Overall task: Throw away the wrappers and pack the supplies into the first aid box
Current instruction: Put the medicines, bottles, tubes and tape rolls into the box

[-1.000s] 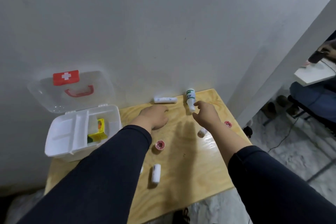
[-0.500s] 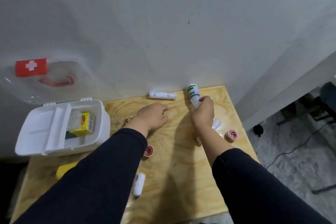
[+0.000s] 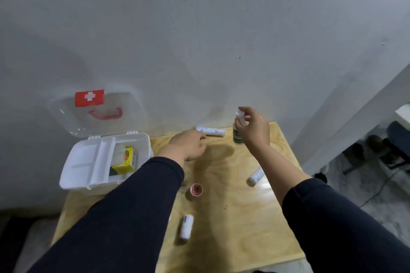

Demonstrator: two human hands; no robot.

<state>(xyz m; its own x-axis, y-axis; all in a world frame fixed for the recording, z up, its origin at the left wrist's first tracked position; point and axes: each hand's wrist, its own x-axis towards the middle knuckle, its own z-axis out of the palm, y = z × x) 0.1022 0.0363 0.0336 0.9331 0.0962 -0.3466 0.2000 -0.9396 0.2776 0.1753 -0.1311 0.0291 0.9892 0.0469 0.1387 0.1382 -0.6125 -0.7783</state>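
Note:
My right hand [image 3: 255, 128] grips a white bottle with a green label [image 3: 237, 137], held upright above the wooden table [image 3: 233, 217] near the wall. Fingers loosely curled, my left hand [image 3: 188, 146] hovers over the table, its fingertips close to a white bandage roll [image 3: 210, 131] lying by the wall. The white first aid box [image 3: 99, 162] stands open at the table's left, its clear lid [image 3: 97, 113] leaning on the wall, with a yellow carton [image 3: 126, 162] inside. More white rolls lie at the right [image 3: 255, 176] and front [image 3: 186, 226]. A red tape roll [image 3: 196, 189] sits mid-table.
A grey wall [image 3: 199, 40] rises directly behind the table. To the right the floor [image 3: 377, 195] drops away, with a cable and dark chair parts beyond the table edge.
My right hand closed on the bottle and lifted it upright off the table. My left hand shifted slightly toward the bandage roll by the wall. The camera view swung.

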